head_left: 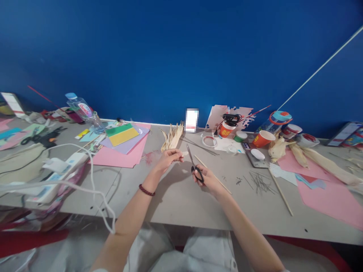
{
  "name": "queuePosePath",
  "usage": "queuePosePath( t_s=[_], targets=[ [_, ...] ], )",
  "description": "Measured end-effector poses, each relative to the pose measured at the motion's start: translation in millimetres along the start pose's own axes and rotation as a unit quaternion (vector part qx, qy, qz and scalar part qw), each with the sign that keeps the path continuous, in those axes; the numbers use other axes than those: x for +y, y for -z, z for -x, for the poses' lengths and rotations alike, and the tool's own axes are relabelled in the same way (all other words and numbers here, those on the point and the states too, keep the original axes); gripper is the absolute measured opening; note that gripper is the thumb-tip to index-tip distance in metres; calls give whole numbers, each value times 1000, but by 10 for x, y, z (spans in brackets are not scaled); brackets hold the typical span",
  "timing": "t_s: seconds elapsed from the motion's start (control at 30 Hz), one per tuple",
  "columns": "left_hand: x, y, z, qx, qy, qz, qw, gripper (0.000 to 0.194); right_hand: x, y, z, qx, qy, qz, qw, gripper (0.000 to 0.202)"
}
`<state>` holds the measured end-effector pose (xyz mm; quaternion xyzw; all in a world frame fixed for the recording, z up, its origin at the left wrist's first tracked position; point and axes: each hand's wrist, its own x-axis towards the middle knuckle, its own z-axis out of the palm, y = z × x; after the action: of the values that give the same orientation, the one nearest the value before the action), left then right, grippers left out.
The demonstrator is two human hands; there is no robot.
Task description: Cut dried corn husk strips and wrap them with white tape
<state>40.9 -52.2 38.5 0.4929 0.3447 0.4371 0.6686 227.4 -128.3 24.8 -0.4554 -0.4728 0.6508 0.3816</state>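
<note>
Scissors with black handles (197, 174) are in my right hand (206, 179), their blades pointing up and away over the grey table. My left hand (169, 158) is closed in a pinch on a small pale piece of husk (185, 153), which pokes out past the fingertips, near the scissor blades. Just behind my left hand, a bundle of dry husks (172, 136) lies on the table. A thin wooden stick (215, 178) lies beside and partly behind my right hand.
Left: pink paper (116, 158), coloured sheets, a white power strip (62, 177) with looping cables, a tilted bottle (82, 107). Right: tape roll (209, 141), orange cups (263, 139), wire pieces (262, 182), another stick (280, 192), husks. A phone (191, 121) leans on the blue wall.
</note>
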Motion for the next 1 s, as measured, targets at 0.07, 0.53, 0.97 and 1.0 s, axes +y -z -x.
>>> queuePosePath(
  t_s=[0.07,0.53,0.97,1.0],
  targets=[
    [-7,7,-14,13,-1,47,999,17,-23,16,11,4,16,-10,1000,48],
    [-4,-5,-25,33,-22,141,989,16,-67,35,109,-70,54,-14,996,56],
    [16,110,-72,64,-83,245,964,13,128,241,-58,186,115,432,875,22],
    [18,113,-73,63,-83,252,962,14,150,243,-61,177,112,448,869,20]
  ],
)
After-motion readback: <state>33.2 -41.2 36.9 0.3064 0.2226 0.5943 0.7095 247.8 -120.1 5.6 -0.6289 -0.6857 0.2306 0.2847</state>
